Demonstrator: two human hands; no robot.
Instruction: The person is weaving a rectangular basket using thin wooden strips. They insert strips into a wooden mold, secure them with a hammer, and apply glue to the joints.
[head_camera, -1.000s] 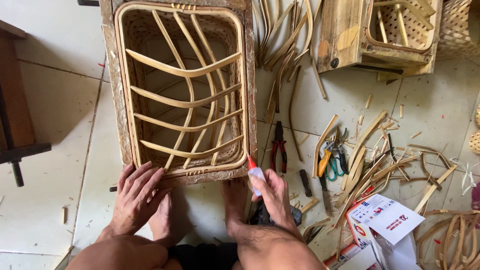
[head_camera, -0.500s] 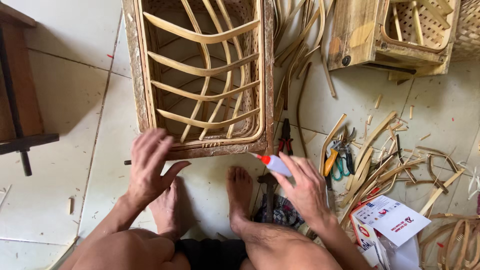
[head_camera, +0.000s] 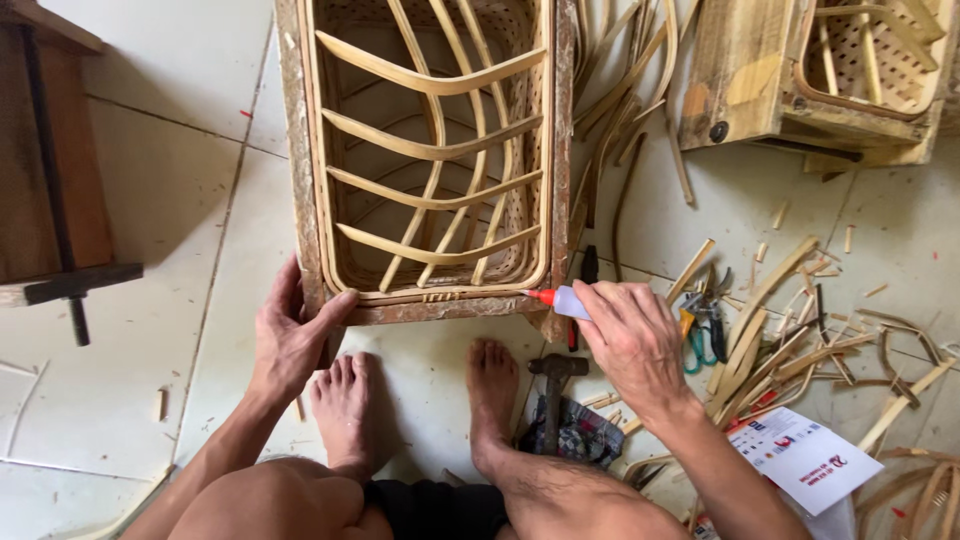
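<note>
A rectangular rattan frame (head_camera: 430, 160) with curved cane slats sits in a worn wooden mould on the tiled floor in front of me. My left hand (head_camera: 292, 335) grips the mould's near left corner, thumb on the rim. My right hand (head_camera: 632, 340) holds a small glue bottle (head_camera: 566, 301) with a red nozzle. Its tip touches the near right corner of the frame's rim. My bare feet (head_camera: 345, 410) rest just below the mould.
A hammer (head_camera: 553, 385) lies by my right foot on a patterned cloth. Pliers and cutters (head_camera: 705, 320) sit among scattered cane offcuts (head_camera: 790, 330) at right. Another wooden mould with a basket (head_camera: 820, 75) stands at upper right. A dark wooden bench (head_camera: 50, 190) is at left.
The view has drifted so the frame sits further right and nearer. My right hand brought the glue bottle up to the frame's near right corner. My left hand shifted onto the near left corner.
</note>
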